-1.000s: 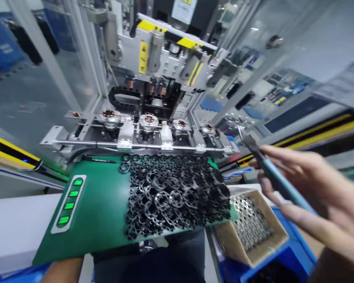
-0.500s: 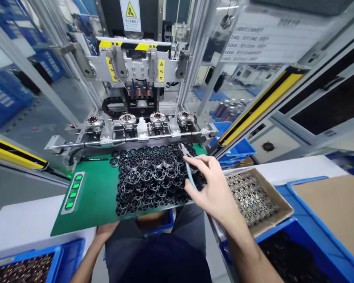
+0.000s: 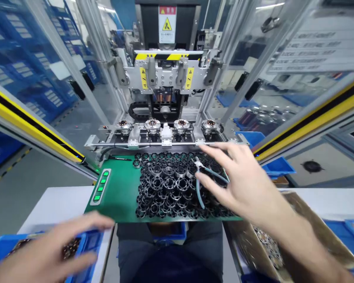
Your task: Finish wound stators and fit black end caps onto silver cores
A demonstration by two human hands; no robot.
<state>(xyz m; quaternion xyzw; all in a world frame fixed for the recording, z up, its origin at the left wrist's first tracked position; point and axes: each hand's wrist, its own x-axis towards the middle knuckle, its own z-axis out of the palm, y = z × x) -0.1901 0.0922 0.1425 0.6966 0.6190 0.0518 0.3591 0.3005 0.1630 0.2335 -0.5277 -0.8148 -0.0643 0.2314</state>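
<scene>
My right hand (image 3: pixel 244 184) hovers over the right part of a pile of black ring parts (image 3: pixel 165 192), fingers spread and holding nothing. Just beside its fingertips, cutting pliers with pale blue handles (image 3: pixel 199 192) lie on the rings, their handles apart. At the lower left, my left hand (image 3: pixel 53 247) is blurred but shows thumb and fingers apart, above a blue bin (image 3: pixel 82 249) of small dark and coppery parts. The rings stand in rows on a green work surface (image 3: pixel 122 200).
Behind the rings, a steel rail (image 3: pixel 147 144) runs before several round fixtures (image 3: pixel 181 125) of a press. A button strip (image 3: pixel 100 186) glows green at left. Yellow-black side bars (image 3: pixel 47 129) flank the station. A cardboard box (image 3: pixel 318 224) with metal rings stands at right.
My right hand has let go of the pliers, which now lie spread on the rings. My left hand has risen from below the table edge to over the left bin. The view has swung left.
</scene>
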